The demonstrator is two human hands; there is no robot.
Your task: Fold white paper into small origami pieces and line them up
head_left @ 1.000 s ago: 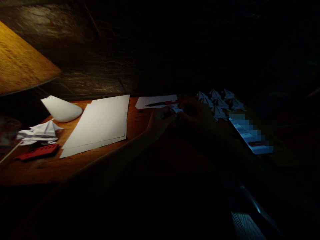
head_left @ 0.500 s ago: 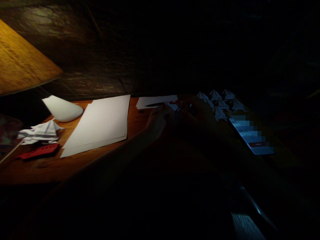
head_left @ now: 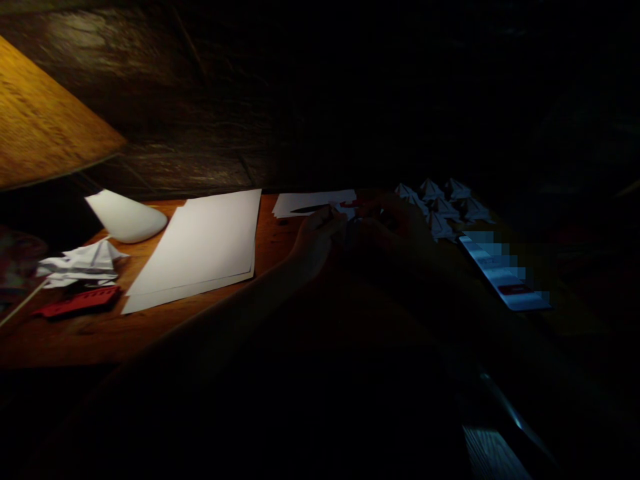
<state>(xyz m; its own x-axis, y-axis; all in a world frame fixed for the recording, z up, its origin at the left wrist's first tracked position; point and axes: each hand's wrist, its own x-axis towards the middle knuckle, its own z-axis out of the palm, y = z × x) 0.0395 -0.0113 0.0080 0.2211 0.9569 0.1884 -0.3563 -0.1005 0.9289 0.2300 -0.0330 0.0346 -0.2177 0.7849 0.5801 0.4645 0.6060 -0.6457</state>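
Note:
Between my hands, at the middle of the head view, is a small piece of folded white paper (head_left: 344, 211). My left hand (head_left: 317, 237) is closed on its left side, thumb and fingers pinching it. On the other side my right hand (head_left: 395, 223) has its fingers bent at the paper; deep shadow hides most of them. Just behind the hands lie a few small white sheets (head_left: 313, 201) with a dark pointed blade (head_left: 306, 209) across them. Several folded paper figures (head_left: 440, 207) stand to the right of my right hand.
A stack of large white sheets (head_left: 200, 247) lies left of my arms. Further left are a lamp with an amber shade (head_left: 45, 120) and white base (head_left: 127, 219), crumpled folded paper (head_left: 83, 261) and a red object (head_left: 80, 302). A lit phone (head_left: 500, 270) lies at the right.
The folded paper between my fingers has shifted slightly and less of it shows, with my fingers closer around it. Everything else on the table stays where it was.

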